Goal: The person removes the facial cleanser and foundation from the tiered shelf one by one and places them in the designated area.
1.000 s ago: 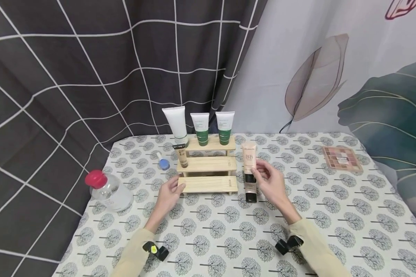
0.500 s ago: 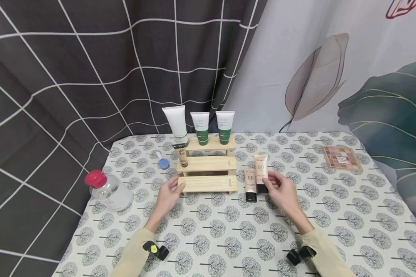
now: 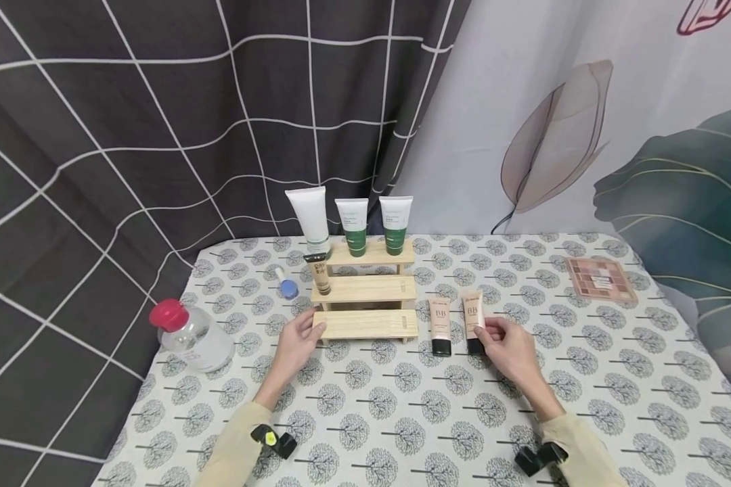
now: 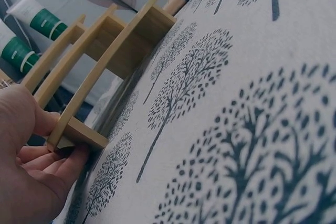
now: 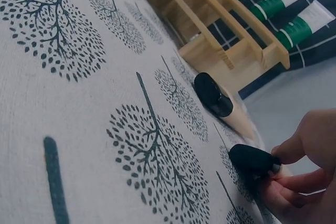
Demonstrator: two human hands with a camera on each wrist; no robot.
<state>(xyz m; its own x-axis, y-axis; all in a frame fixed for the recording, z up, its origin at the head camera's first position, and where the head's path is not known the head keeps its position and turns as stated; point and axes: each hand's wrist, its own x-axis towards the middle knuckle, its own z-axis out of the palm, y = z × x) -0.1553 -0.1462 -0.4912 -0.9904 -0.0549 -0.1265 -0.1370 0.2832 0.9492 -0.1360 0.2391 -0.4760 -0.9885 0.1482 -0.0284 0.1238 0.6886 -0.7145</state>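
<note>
A three-step wooden rack (image 3: 365, 325) stands on the patterned cloth. My left hand (image 3: 294, 345) grips the left end of its lowest step, thumb on top and fingers beneath, as the left wrist view shows. To the right of the rack, my right hand (image 3: 512, 348) pinches a pink BB cream tube (image 3: 472, 310) near its black cap (image 5: 252, 160). Another BB cream tube (image 3: 440, 321) is between that one and the rack, cap toward me. On the middle step is a small beige tube (image 3: 319, 274). A white tube (image 3: 309, 213) and two green-and-white tubes (image 3: 355, 226) stand on the top step.
Left of the rack are a small blue-and-white item (image 3: 288, 288) and a clear bottle with a red cap (image 3: 201, 341). An eyeshadow palette (image 3: 600, 279) lies at the far right. Curtains (image 3: 219, 101) hang behind the table.
My right hand has moved the BB cream tube right and toward me, from over the other BB cream tube to beside it. The left hand stays on the rack.
</note>
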